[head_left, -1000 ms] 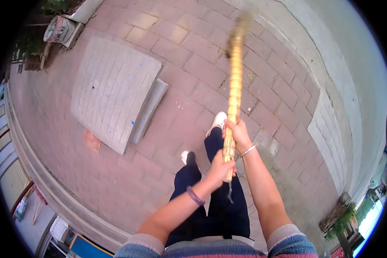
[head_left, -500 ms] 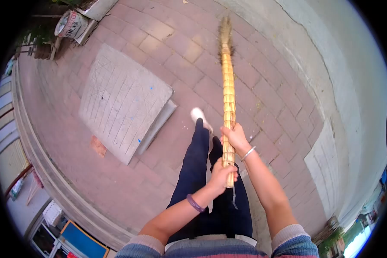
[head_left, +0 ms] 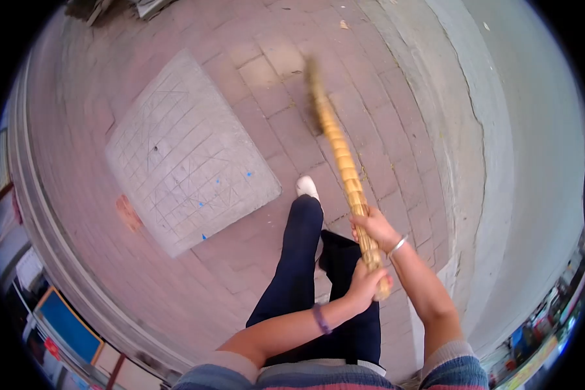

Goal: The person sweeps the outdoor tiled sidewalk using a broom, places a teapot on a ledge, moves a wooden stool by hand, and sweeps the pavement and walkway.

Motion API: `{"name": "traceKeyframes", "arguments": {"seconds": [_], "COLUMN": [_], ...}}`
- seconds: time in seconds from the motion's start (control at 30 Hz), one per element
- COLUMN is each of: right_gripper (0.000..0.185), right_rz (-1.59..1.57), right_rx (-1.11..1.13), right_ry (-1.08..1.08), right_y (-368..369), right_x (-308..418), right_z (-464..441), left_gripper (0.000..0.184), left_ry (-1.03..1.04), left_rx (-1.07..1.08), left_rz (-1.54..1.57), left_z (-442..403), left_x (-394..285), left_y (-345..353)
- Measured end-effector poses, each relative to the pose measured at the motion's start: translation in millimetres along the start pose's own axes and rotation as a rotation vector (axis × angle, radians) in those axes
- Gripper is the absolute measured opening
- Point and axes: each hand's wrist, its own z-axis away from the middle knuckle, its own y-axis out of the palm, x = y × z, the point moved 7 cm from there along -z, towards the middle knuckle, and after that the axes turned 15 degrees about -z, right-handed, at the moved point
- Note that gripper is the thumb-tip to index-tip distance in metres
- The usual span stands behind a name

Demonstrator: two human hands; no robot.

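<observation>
A straw broom (head_left: 346, 168) with a banded yellow handle slants up and to the left from both of my hands. Near the handle's lower end my left hand (head_left: 364, 285), with a purple bangle at its wrist, is closed round it. Higher on the same handle my right hand (head_left: 377, 229) grips, a silver bangle on that wrist. The dark bristle end is smeared by motion over the paving bricks (head_left: 283, 130); whether it touches them I cannot tell.
A grey stone slab (head_left: 192, 156) with scratched grid lines and several small blue bits stands to the left. Beside it lies a reddish brick piece (head_left: 128, 213). A concrete strip and pale wall (head_left: 526, 143) run along the right. My white shoe (head_left: 307, 186) is near the slab's corner.
The broom's bristle end has swung left and nearer, while both hands have shifted right and down, still gripping the handle. The view has shifted, and I have stepped closer to the slab.
</observation>
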Motion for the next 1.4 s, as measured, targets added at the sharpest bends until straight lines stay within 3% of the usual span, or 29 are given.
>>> {"name": "traceKeyframes", "arguments": {"seconds": [0.07,0.17,0.27,0.37,0.47,0.53,0.57,0.67,0.7,0.8,0.83,0.87,0.93,1.03,1.13,1.2,1.23,1.27,1.33,1.4], "right_gripper": [0.019,0.023,0.033,0.030,0.028,0.028,0.030,0.024,0.024,0.028,0.032,0.025,0.024,0.020,0.026,0.026,0.026,0.025,0.022,0.015], "right_rz": [-0.079,-0.267,-0.152,-0.089,0.072,0.255,0.280,0.116,0.068,-0.040,0.037,-0.057,-0.206,0.029,0.098,0.116,0.064,0.013,-0.148,-0.235], "right_rx": [-0.051,0.059,0.271,0.584,0.791,0.829,0.706,0.478,0.449,0.254,0.172,0.151,0.163,0.206,0.356,0.363,0.326,0.286,0.157,-0.020], "right_ry": [-0.111,-0.105,-0.023,0.133,0.326,0.384,0.382,0.374,0.326,0.115,-0.046,-0.066,-0.030,0.117,0.338,0.417,0.415,0.416,0.257,0.006], "right_y": [10,46,85,138,182,194,188,129,102,51,35,29,26,32,53,48,35,20,-16,-48], "right_x": [23,72,99,119,121,114,116,152,164,201,210,217,221,191,140,130,130,132,160,196], "right_z": [15,53,69,74,52,17,4,10,18,42,38,31,21,-10,-70,-110,-125,-133,-116,-93], "left_gripper": [0.029,0.035,0.045,0.054,0.042,0.033,0.029,0.028,0.031,0.034,0.034,0.034,0.033,0.036,0.024,0.014,0.011,0.013,0.017,0.026], "left_ry": [-0.017,0.203,0.364,0.521,0.620,0.613,0.642,0.468,0.564,0.462,0.365,0.271,0.296,0.224,0.344,0.247,0.150,0.133,0.130,-0.013], "left_rx": [-0.080,-0.108,-0.218,-0.410,-0.642,-0.636,-0.615,-0.415,-0.531,-0.372,-0.323,-0.274,-0.333,-0.364,-0.372,-0.393,-0.452,-0.362,-0.173,-0.059], "left_rz": [-0.093,-0.164,-0.190,-0.187,-0.105,-0.041,0.239,-0.057,-0.171,-0.106,-0.105,-0.111,-0.211,0.118,0.243,0.529,0.529,0.406,0.165,0.075], "left_z": [16,36,51,50,26,14,9,-22,-32,-30,-36,-40,-55,-65,-106,-126,-129,-137,-148,-137], "left_x": [-22,-60,-84,-105,-134,-172,-189,-178,-158,-156,-151,-155,-154,-146,-142,-158,-169,-166,-165,-178], "left_y": [0,34,49,55,39,28,35,73,86,125,123,119,111,100,61,38,37,46,68,81]}}
